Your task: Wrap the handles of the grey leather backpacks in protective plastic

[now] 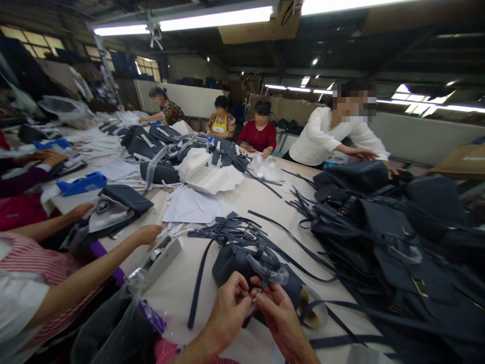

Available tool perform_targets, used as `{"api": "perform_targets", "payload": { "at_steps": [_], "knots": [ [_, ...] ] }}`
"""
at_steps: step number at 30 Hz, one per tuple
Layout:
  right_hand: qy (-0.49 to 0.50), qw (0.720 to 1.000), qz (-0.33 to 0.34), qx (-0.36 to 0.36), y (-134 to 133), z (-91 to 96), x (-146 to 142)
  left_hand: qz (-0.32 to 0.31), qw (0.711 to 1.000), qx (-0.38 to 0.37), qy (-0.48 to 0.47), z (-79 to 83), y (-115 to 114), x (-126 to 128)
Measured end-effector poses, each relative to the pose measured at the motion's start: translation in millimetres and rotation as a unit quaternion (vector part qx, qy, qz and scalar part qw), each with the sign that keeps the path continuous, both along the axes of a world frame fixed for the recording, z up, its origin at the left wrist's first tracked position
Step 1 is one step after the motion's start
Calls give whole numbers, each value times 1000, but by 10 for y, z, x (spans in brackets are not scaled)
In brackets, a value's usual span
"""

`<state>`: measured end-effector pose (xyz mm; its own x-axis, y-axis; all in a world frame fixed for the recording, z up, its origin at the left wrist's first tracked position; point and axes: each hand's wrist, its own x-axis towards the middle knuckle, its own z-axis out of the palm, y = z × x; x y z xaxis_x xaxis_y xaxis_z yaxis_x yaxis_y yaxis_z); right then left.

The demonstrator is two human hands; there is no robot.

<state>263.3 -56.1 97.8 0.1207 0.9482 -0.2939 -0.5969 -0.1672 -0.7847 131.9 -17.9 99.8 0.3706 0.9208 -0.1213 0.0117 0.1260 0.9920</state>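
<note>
Here, nearest: left hand (227,309) and right hand (281,316) meet fingertip to fingertip, both pinched narrow on a clear plastic wrap (270,274) around a fitting of the navy bag (233,263). The bag lies on the surface (178,293) just ahead of them. Wrap looks thin and crinkly, probably slippery; a fingertip pinch at its edge seems right. Bag judged soft, floppy, fairly light; its body offers the firmer hold, and the loose straps (227,232) would trail. To the left, a co-worker's hand (147,235) touches a tape dispenser (159,258). Beyond, white paper sheets (197,205); at right, a heap of navy bags (397,237).
</note>
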Motion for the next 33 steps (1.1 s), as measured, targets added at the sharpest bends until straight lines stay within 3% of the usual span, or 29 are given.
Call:
{"api": "perform_targets", "payload": {
  "at_steps": [5,10,14,17,20,22,27,33],
  "knots": [
    [56,998,4,6,-69,75,29,8,969,210,132,103,-41,-53],
    [-58,997,-18,-39,-115,-14,-21,20,928,310,207,2,-31,-53],
    [-127,992,-21,-17,-118,-153,-12,32,907,354,225,-32,-32,-55],
    [-128,992,-18,-6,-116,-198,16,19,938,285,196,24,-32,-57],
    [-138,990,-29,7,-117,-195,25,-9,983,136,121,69,-11,-46],
    [-155,987,-42,16,-113,-180,15,-24,997,35,60,50,12,-32],
    [-172,984,-41,7,-79,-144,-25,-30,992,-116,-44,-103,50,-4],
    [-180,978,-109,-8,-53,-137,-52,-11,985,-146,-88,-179,32,19]
  ]
}}
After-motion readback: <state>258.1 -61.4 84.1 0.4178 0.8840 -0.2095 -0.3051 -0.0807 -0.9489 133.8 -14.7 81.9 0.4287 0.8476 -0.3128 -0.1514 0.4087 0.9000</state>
